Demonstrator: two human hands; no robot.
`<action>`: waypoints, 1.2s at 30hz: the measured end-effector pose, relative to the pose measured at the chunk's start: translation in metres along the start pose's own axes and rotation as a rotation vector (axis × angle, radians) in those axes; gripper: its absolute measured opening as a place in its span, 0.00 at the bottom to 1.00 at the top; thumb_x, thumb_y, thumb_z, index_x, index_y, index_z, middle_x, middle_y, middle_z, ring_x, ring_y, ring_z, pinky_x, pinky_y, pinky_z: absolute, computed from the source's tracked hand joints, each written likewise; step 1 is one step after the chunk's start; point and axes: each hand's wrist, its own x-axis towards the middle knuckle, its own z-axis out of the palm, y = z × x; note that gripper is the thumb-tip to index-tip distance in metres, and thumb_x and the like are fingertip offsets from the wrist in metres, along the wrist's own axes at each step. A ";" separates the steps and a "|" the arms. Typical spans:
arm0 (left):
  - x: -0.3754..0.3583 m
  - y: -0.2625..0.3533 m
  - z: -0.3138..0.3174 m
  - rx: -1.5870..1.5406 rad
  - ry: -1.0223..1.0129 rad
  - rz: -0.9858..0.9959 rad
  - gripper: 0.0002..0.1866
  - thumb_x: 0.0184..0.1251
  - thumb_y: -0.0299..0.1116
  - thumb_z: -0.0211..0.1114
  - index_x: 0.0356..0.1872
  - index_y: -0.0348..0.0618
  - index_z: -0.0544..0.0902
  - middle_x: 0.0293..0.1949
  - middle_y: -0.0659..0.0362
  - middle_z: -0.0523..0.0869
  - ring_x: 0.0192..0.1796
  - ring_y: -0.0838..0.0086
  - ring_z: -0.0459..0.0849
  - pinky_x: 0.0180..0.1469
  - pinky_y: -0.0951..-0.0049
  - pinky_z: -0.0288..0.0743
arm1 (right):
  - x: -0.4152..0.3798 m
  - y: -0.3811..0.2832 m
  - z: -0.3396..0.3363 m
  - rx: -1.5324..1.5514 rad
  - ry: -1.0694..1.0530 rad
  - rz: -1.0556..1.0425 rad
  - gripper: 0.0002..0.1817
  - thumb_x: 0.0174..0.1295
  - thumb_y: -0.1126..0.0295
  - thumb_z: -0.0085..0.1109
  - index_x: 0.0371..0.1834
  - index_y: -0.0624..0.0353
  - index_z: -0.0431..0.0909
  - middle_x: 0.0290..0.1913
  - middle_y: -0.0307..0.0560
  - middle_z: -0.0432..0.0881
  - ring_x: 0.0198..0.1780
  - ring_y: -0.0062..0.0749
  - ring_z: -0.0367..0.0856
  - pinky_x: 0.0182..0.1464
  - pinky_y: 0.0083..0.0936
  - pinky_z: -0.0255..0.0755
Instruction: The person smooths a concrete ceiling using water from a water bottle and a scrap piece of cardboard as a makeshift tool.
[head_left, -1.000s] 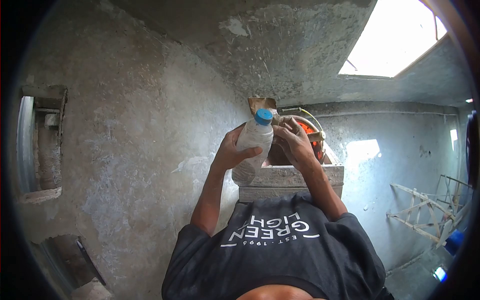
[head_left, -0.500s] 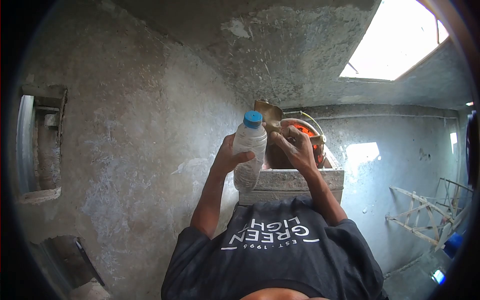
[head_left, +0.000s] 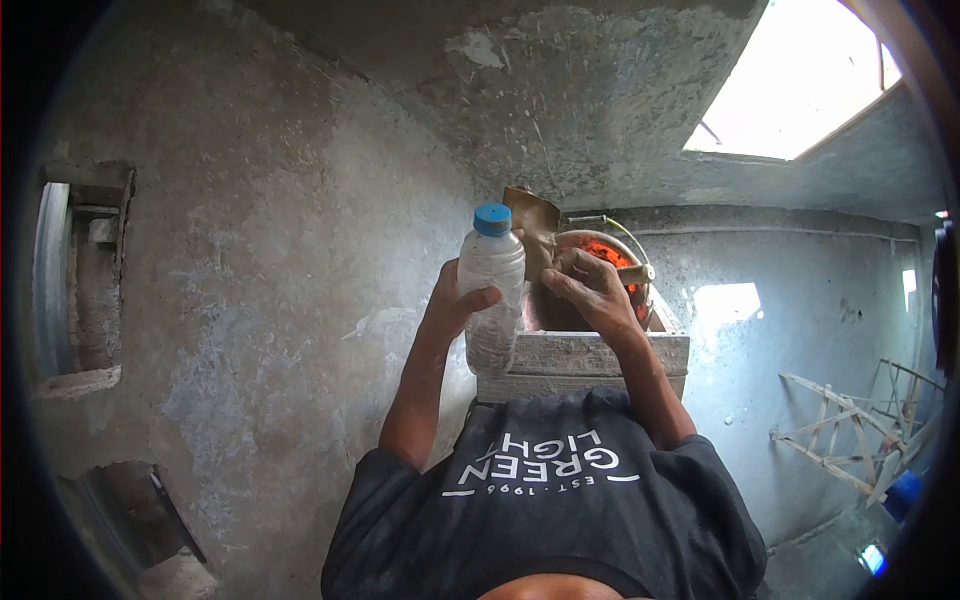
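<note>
A clear plastic bottle with a blue cap stands nearly upright in my left hand. Its thumb lies across the front and the fingers are mostly behind the bottle. My right hand is closed around what looks like a trowel. The trowel's brown, smeared blade rises beside the bottle cap. A pale rounded handle pokes out past my right knuckles. Most of the grip is hidden by my fingers.
Below my hands are a weathered whitish wooden box and a round container with an orange inside. Rough plaster walls surround me. Pale wooden frames lean at the right, near a blue object. A bright opening is overhead.
The bottle has shifted slightly up and left, along with my left hand. The brown blade has moved a little the same way. Both grips stay closed.
</note>
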 end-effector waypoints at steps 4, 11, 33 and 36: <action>0.000 -0.011 -0.005 0.044 -0.017 0.090 0.38 0.47 0.49 0.77 0.58 0.36 0.77 0.49 0.55 0.85 0.51 0.69 0.84 0.56 0.66 0.77 | 0.000 0.001 0.001 -0.102 0.087 -0.032 0.14 0.63 0.63 0.66 0.30 0.63 0.76 0.29 0.33 0.75 0.36 0.14 0.69 0.40 0.18 0.66; -0.003 -0.004 -0.009 0.073 -0.096 0.003 0.49 0.39 0.56 0.79 0.62 0.34 0.72 0.64 0.50 0.76 0.54 0.70 0.82 0.57 0.69 0.75 | 0.007 0.000 0.001 0.153 0.226 -0.086 0.24 0.66 0.62 0.63 0.59 0.64 0.70 0.52 0.48 0.80 0.53 0.22 0.77 0.57 0.23 0.71; 0.012 -0.021 0.009 -0.746 -0.339 -0.163 0.51 0.58 0.56 0.63 0.72 0.28 0.53 0.60 0.35 0.74 0.24 0.68 0.87 0.22 0.74 0.83 | -0.009 -0.019 -0.010 -0.830 0.121 -1.020 0.21 0.37 0.65 0.66 0.41 0.46 0.88 0.50 0.39 0.81 0.57 0.41 0.74 0.59 0.43 0.68; 0.000 -0.007 0.018 -0.618 -0.219 -0.156 0.53 0.54 0.57 0.68 0.70 0.25 0.57 0.59 0.37 0.76 0.22 0.69 0.86 0.21 0.75 0.82 | -0.016 -0.019 -0.008 -0.721 0.121 -0.906 0.21 0.40 0.69 0.66 0.43 0.51 0.87 0.57 0.45 0.76 0.58 0.44 0.73 0.60 0.43 0.67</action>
